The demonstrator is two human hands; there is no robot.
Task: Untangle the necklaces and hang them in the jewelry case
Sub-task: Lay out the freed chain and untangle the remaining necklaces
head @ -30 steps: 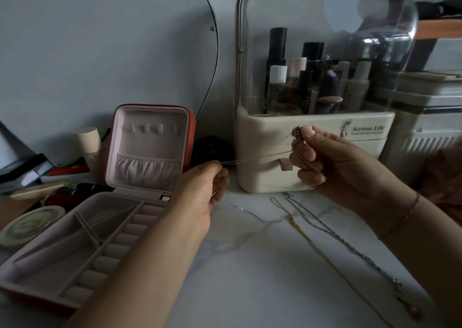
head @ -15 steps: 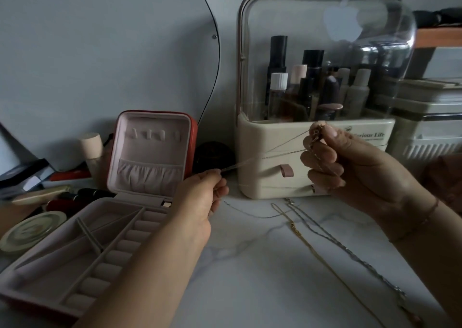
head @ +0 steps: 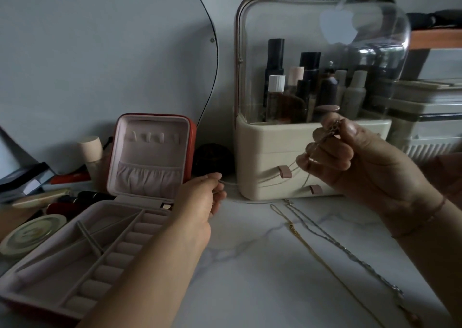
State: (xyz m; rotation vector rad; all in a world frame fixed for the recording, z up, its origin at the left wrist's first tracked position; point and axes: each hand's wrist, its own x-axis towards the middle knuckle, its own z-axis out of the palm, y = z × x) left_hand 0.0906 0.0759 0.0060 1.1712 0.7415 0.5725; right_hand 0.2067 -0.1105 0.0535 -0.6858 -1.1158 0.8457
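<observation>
– Metal, fine and limp: how will the necklace [head: 275,176] handle?
– Likely light, slippery, kink-prone. Left hand [head: 200,202] and right hand [head: 355,162] each pinch it, strung mid-air beside the open jewelry case [head: 150,127]; hold near the ends.

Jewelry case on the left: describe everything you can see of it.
The jewelry case is square, red outside and lined in pale pink fabric. It stands open on the marble table, lid upright, base flat. The lid carries a row of small hooks above a gathered pocket; the base has divided trays and a column of ring rolls. No necklace hangs in it.
</observation>
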